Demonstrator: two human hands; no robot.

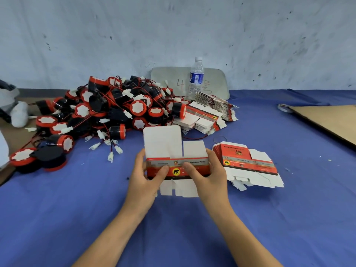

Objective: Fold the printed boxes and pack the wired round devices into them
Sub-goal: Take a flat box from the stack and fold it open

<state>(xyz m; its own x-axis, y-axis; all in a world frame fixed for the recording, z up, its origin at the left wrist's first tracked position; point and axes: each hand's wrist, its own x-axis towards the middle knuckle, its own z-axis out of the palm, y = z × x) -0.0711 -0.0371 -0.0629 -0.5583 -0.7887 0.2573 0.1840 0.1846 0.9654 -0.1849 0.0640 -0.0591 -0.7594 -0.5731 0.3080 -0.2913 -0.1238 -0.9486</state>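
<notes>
A red printed box [177,166] with white flaps standing open above and below is held over the blue cloth at the centre. My left hand [146,178] grips its left end, thumb across the printed front. My right hand [208,174] grips its right end in the same way. A big pile of black and red round devices [107,114] with red wires and white plugs lies to the far left. A stack of flat printed boxes [248,162] lies just right of my right hand.
More flat boxes [210,114] are heaped behind, near a water bottle [196,78] and a grey board [215,81] by the wall. A brown cardboard sheet [327,120] and a tape roll [285,107] lie at the far right. A white cloth [19,114] sits at the left edge.
</notes>
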